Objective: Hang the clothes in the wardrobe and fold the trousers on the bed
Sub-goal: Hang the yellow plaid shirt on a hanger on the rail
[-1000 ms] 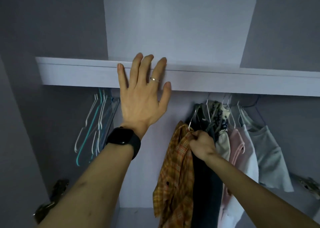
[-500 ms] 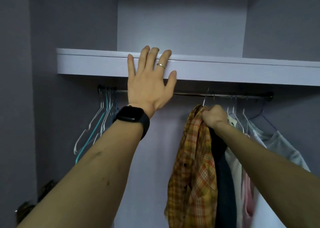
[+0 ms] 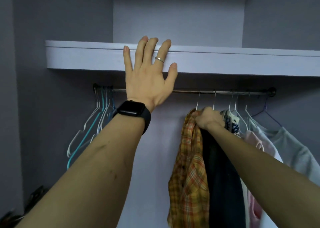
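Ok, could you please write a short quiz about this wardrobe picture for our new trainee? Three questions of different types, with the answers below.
1. True or false: the left hand lies open, with straight fingers against the front edge of the shelf.
2. What does the right hand grip? A) a pair of trousers B) the top of the plaid shirt C) the shelf
3. Fill in: the empty hangers hang at the ____ end of the rail.

Key: 1 true. 2 B. 3 left.
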{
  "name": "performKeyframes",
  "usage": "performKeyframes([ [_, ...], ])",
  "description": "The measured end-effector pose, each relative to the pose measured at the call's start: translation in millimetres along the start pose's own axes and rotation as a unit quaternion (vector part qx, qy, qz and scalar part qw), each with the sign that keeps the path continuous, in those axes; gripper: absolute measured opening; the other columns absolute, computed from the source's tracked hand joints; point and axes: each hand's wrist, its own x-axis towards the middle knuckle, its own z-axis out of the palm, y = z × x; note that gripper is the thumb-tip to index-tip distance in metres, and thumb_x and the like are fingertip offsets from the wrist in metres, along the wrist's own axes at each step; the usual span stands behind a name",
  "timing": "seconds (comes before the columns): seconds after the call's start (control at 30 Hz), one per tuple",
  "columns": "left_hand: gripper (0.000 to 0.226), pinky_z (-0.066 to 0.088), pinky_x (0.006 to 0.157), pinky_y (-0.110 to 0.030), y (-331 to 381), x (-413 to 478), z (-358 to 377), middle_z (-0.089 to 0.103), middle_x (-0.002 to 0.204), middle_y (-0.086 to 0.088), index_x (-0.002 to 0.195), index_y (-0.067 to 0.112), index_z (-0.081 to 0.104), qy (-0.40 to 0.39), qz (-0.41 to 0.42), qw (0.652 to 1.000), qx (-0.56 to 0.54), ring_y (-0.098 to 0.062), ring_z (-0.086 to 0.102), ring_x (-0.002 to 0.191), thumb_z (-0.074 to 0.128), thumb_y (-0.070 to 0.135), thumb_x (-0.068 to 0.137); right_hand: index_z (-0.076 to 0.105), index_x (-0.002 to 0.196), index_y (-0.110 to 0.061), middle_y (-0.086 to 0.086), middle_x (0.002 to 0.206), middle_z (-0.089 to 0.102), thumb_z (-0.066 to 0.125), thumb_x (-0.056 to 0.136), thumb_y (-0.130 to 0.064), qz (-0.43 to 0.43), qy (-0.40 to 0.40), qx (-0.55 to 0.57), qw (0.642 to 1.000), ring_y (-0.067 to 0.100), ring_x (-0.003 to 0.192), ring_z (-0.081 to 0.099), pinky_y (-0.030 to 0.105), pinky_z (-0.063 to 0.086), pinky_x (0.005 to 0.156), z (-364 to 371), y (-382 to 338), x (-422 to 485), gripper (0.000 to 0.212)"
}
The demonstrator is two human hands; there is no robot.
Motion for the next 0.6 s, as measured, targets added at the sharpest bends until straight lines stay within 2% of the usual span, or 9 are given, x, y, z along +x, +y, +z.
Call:
performKeyframes([
  [0.07,0.057,0.000,0.122,-0.055,-1.1,-2.0,1.1,0.032,0.158,-0.001,0.154,0.031,0.033,-0.004,-0.002,1.000,0.004,-0.023,0.015,0.153,0.034,0.049,0.100,0.059,0.116,-0.018,0.011,0.116,0.065,0.050,0.094,-0.053,-0.046,-0.006,-0.048,0.998,0.036,0.108,0.063,0.034,0.042,0.074,4.5,5.5,-21.1,0.042],
  [0.13,0.057,0.000,0.121,-0.055,0.3,-4.9,2.1,0.033,0.158,-0.001,0.154,0.031,0.033,-0.012,0.000,1.000,0.003,-0.023,0.016,0.152,0.034,0.049,0.100,0.055,0.116,-0.017,0.011,0.117,0.064,0.042,0.097,-0.052,-0.074,-0.059,-0.055,0.994,0.037,0.110,0.061,0.037,0.046,0.079,15.4,17.7,-44.5,0.042],
  [0.2,0.057,0.000,0.122,-0.055,1.0,-6.2,1.5,0.033,0.157,-0.001,0.153,0.030,0.034,-0.014,-0.004,1.000,0.003,-0.023,0.017,0.152,0.034,0.049,0.099,0.057,0.121,-0.013,0.019,0.133,0.057,0.035,0.102,-0.046,-0.063,-0.114,-0.029,0.991,0.042,0.124,0.051,0.048,0.045,0.100,23.9,31.5,-62.8,0.044],
  [0.27,0.057,0.001,0.122,-0.056,0.7,-6.0,1.4,0.034,0.157,-0.001,0.153,0.030,0.034,-0.014,-0.006,1.000,0.004,-0.023,0.017,0.152,0.035,0.049,0.100,0.053,0.134,-0.012,0.020,0.146,0.044,0.033,0.103,-0.043,-0.006,-0.098,-0.013,0.995,0.043,0.135,0.038,0.054,0.032,0.112,24.1,46.0,-65.5,0.048],
  [0.43,0.056,0.001,0.122,-0.056,7.2,-4.8,-1.8,0.035,0.157,-0.002,0.153,0.029,0.035,-0.020,-0.003,1.000,-0.005,-0.024,0.018,0.152,0.037,0.048,0.100,0.058,0.131,-0.012,0.016,0.153,0.029,0.044,0.099,-0.028,0.110,-0.035,-0.005,0.993,0.039,0.141,0.023,0.063,0.017,0.117,3.8,75.7,-50.5,0.038],
  [0.5,0.057,0.000,0.122,-0.056,7.4,-4.4,-2.4,0.035,0.157,-0.002,0.153,0.029,0.035,-0.022,-0.004,1.000,-0.003,-0.024,0.018,0.152,0.037,0.048,0.100,0.059,0.129,-0.010,0.016,0.153,0.028,0.045,0.098,-0.023,0.112,-0.041,-0.029,0.992,0.041,0.140,0.021,0.064,0.017,0.117,1.1,78.3,-46.3,0.036],
  [0.6,0.057,-0.001,0.122,-0.056,5.6,-1.9,-4.6,0.034,0.157,-0.002,0.154,0.029,0.034,-0.031,-0.001,1.000,-0.001,-0.024,0.017,0.152,0.036,0.048,0.100,0.059,0.123,-0.014,0.015,0.153,0.029,0.047,0.099,-0.028,0.063,-0.083,-0.047,0.993,0.042,0.142,0.017,0.066,0.015,0.117,0.7,68.3,-48.6,0.030],
])
